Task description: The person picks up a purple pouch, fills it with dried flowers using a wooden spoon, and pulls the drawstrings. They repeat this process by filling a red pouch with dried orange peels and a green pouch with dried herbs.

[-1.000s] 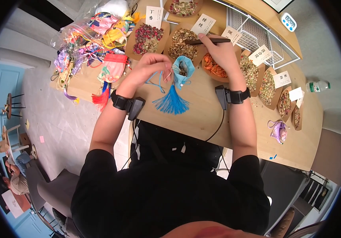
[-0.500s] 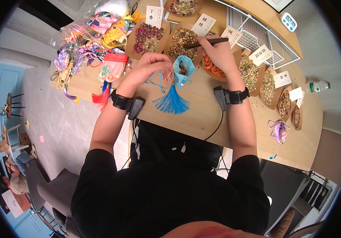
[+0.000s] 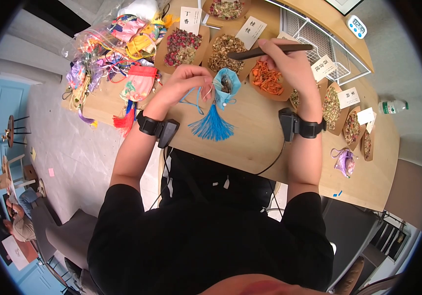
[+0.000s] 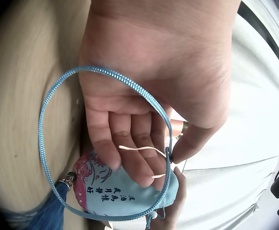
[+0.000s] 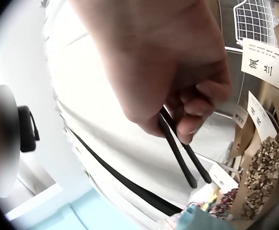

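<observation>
We find the right hand (image 3: 289, 64) gripping dark tweezers (image 3: 250, 53), tips narrowly parted; the left hand (image 3: 187, 83) pinches blue cord (image 4: 41, 129). The blue pouch (image 3: 226, 101) gapes between them. We judge that tugging this cord could tip it, spilling its filling (image 3: 225, 86).

The right hand (image 3: 292, 66) has shifted rightward, baring more orange pieces (image 3: 268, 82).

Left of the left hand (image 3: 186, 84), we are seeing a heap of colourful pouches (image 3: 128, 30) lying beside a red-topped pouch (image 3: 141, 81). Right of the right hand (image 3: 291, 65), we are noticing a white timer (image 3: 357, 27), a green-labelled bottle (image 3: 393, 107) and a small purple pouch (image 3: 345, 163).
</observation>
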`<state>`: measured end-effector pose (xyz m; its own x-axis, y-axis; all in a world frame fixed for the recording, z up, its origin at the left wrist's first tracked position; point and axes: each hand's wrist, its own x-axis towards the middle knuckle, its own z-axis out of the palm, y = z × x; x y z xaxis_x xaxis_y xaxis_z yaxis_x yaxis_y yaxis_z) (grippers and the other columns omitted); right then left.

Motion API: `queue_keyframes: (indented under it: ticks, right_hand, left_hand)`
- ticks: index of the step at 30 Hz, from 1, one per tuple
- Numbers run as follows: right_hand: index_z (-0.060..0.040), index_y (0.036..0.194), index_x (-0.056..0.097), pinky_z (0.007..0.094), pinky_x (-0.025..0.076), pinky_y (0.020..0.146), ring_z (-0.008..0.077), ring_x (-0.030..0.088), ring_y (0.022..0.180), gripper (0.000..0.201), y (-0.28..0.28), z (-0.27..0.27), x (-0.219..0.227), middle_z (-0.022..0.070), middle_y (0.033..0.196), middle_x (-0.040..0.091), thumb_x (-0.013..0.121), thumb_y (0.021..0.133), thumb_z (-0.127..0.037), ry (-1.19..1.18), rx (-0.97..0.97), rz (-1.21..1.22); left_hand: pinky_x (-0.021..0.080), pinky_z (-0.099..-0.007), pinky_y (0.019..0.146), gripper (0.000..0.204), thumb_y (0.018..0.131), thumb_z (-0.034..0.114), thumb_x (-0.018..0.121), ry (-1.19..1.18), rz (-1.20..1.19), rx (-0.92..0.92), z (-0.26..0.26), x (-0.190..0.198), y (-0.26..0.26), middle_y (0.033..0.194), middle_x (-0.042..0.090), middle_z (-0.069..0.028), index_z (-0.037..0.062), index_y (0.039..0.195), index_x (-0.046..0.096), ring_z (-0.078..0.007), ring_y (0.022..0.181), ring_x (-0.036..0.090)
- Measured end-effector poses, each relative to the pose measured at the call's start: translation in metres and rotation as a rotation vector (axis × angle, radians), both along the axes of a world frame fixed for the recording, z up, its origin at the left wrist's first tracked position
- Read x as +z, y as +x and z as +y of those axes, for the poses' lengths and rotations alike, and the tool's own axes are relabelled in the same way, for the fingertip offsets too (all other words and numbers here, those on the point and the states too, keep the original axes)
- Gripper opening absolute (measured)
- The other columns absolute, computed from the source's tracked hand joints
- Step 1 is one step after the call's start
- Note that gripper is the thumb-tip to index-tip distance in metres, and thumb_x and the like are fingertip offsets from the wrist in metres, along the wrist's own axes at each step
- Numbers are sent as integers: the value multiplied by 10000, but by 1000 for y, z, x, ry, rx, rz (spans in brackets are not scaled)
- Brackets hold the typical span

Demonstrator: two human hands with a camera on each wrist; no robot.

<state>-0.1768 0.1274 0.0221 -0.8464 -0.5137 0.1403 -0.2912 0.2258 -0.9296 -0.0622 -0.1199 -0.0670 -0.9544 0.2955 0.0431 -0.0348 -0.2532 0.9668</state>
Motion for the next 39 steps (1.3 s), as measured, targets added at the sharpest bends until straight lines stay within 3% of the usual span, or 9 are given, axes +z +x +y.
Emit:
queue_keyframes:
  ticks: [7, 11, 14, 18, 21, 27, 33, 37, 39]
  right_hand:
    - [-7, 842, 677, 297, 399, 539, 139, 440, 562, 361, 10, -37, -40, 54, 595, 525, 663, 902, -362, 275, 108, 11]
    - [-19, 879, 705, 330, 476, 595, 199, 599, 584, 362, 10, -32, -37, 124, 641, 621, 662, 891, -378, 356, -81, 209]
    - [1, 904, 724, 294, 457, 547, 102, 532, 546, 396, -9, -14, -38, 67, 587, 614, 685, 885, -392, 345, -72, 272]
    - [16, 876, 722, 287, 439, 544, 112, 505, 530, 378, -14, -7, -32, 62, 572, 599, 667, 902, -358, 542, -12, 148]
    - [4, 881, 710, 335, 495, 600, 212, 612, 569, 371, -7, -15, -38, 126, 612, 624, 651, 872, -361, 451, -90, 232]
    - [-19, 900, 717, 307, 485, 601, 229, 611, 593, 387, 10, -24, -26, 115, 638, 632, 640, 885, -398, 358, 93, 100]
    - [26, 829, 693, 275, 427, 549, 116, 515, 558, 430, -1, -23, -32, 47, 579, 575, 652, 914, -394, 288, -129, 173]
    - [13, 783, 714, 333, 518, 614, 260, 652, 588, 471, -22, -12, -38, 121, 596, 645, 653, 878, -444, 366, -332, 155]
    - [-1, 752, 715, 326, 514, 604, 215, 658, 587, 487, -31, -11, -51, 93, 576, 641, 648, 883, -465, 351, -276, 113]
  left_hand:
    - [486, -267, 633, 177, 923, 132, 597, -13, 2, -2, 0, 4, 1, 709, 650, -64, -17, 842, 649, -140, 649, 644]
    - [486, -267, 634, 179, 922, 137, 602, 1, -10, 2, 0, 2, 2, 714, 656, -69, -17, 846, 652, -142, 650, 645]
    - [486, -267, 634, 182, 922, 141, 608, 1, -13, -1, 0, 4, 3, 716, 658, -73, -19, 850, 654, -144, 650, 646]
    - [486, -268, 632, 183, 922, 142, 612, 6, -12, -6, 1, 3, 2, 718, 661, -77, -22, 853, 656, -147, 648, 646]
    - [486, -267, 632, 182, 922, 140, 613, 13, -19, -8, 1, 3, 1, 719, 661, -78, -23, 854, 657, -148, 649, 646]
    - [489, -270, 631, 179, 924, 138, 610, 27, -12, -13, 0, 1, 1, 718, 658, -75, -23, 860, 658, -152, 647, 647]
    - [493, -274, 636, 176, 923, 135, 609, 22, -11, -13, -1, 2, 1, 720, 659, -77, -24, 866, 659, -153, 652, 652]
    - [492, -274, 638, 179, 922, 137, 610, 26, -8, -11, 0, 1, 1, 725, 665, -79, -25, 867, 662, -152, 651, 652]
    - [491, -272, 637, 181, 922, 139, 610, 23, -7, -12, 0, 0, 1, 725, 667, -80, -24, 864, 663, -151, 651, 652]
